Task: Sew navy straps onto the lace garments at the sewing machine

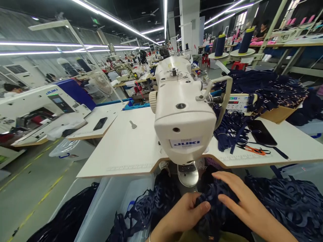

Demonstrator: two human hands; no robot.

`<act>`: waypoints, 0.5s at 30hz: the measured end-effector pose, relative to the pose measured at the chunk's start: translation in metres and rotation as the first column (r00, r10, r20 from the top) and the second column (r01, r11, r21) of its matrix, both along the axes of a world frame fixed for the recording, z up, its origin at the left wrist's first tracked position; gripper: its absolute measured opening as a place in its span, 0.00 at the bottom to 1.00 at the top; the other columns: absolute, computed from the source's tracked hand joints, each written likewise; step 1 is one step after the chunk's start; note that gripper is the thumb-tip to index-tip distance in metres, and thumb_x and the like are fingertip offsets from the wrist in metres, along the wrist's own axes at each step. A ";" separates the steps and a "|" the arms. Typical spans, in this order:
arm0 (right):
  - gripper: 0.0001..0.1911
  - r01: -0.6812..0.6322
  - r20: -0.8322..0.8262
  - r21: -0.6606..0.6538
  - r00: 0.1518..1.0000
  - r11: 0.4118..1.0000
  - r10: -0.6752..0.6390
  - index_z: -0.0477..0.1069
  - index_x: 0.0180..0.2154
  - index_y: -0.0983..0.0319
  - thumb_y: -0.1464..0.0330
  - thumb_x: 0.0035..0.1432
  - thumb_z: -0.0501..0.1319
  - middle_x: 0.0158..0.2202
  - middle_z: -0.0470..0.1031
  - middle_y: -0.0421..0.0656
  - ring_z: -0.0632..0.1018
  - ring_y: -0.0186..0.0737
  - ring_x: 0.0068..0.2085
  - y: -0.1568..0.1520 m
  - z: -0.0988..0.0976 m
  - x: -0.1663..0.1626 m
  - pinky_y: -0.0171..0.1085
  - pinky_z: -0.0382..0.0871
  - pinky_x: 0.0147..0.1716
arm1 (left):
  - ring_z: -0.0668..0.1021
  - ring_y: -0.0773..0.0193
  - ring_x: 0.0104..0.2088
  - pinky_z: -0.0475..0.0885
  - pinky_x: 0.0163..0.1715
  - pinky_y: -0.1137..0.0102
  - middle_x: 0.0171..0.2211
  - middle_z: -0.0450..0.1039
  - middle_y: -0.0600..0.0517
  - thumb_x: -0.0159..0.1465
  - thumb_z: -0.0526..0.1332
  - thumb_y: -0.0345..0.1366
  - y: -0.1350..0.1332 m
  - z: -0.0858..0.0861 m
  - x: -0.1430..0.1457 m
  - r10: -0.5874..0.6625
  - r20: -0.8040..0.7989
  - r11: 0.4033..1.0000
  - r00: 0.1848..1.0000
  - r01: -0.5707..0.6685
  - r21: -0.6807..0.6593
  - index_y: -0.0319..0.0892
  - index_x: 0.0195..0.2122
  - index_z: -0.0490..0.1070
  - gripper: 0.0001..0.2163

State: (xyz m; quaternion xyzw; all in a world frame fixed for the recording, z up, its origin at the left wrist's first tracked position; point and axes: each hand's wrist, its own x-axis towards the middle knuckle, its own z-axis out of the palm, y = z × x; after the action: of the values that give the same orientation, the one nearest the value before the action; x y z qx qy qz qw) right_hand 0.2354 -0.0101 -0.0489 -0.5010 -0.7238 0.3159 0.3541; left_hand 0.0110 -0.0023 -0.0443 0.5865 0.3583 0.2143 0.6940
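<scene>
My left hand [188,211] is closed, its thumb and fingers on a bunch of navy straps [212,198] low in front of the white sewing machine [185,117]. On the other side of the bunch, my right hand [238,195] has its fingers stretched out and the thumb apart, alongside the straps. Part of the bunch is hidden behind both hands. Above them the machine's shiny metal end [188,176] juts out from the table's cut-out. More dark straps [156,201] lie in a tangle left of my left hand.
On the white table [121,148] are a small grey flat piece [132,124], a black phone [262,132], orange thread snips [254,150] and a navy strap pile [229,131]. Plastic bins [101,201] stand below. A second sewing machine [37,104] is at left.
</scene>
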 end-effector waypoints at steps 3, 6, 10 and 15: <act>0.11 -0.221 0.045 -0.105 0.973 0.969 0.227 0.71 0.48 0.51 0.61 0.64 0.57 0.49 0.73 0.43 0.69 0.48 0.57 0.001 0.027 -0.013 0.44 0.65 0.54 | 0.62 0.70 0.27 0.57 0.26 0.76 0.25 0.60 0.57 0.66 0.57 0.47 -0.004 0.031 -0.004 -0.011 -0.110 0.987 0.994 0.029 0.159 0.39 0.30 0.69 0.16; 0.08 -0.278 0.067 -0.122 0.955 0.953 0.287 0.69 0.39 0.55 0.64 0.68 0.52 0.38 0.73 0.40 0.76 0.40 0.41 0.006 0.048 -0.027 0.36 0.70 0.39 | 0.63 0.71 0.26 0.57 0.25 0.76 0.24 0.62 0.58 0.67 0.56 0.40 -0.009 0.049 -0.006 0.073 -0.318 0.931 0.945 0.050 0.361 0.39 0.30 0.68 0.12; 0.07 -0.246 0.137 0.183 0.965 0.952 0.223 0.67 0.44 0.55 0.69 0.68 0.52 0.39 0.73 0.41 0.75 0.39 0.41 0.022 0.051 -0.043 0.38 0.68 0.41 | 0.71 0.67 0.27 0.63 0.27 0.75 0.27 0.69 0.54 0.69 0.54 0.38 -0.011 0.053 -0.016 0.364 -0.363 0.670 0.858 0.029 0.742 0.40 0.33 0.70 0.10; 0.07 -0.102 0.122 0.155 0.989 0.983 0.084 0.68 0.39 0.56 0.65 0.67 0.53 0.36 0.72 0.42 0.76 0.43 0.38 0.045 0.028 -0.061 0.42 0.69 0.38 | 0.75 0.61 0.36 0.68 0.42 0.66 0.35 0.74 0.48 0.72 0.48 0.31 -0.002 0.041 -0.034 0.690 -0.217 0.030 0.691 0.273 0.962 0.36 0.52 0.69 0.14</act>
State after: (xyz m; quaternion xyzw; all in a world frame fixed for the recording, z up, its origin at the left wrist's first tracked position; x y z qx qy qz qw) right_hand 0.1739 0.0347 -0.0207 -0.4537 -0.7887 0.2435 0.3358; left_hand -0.0234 -0.0041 -0.0029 0.8510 0.4236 0.2831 -0.1275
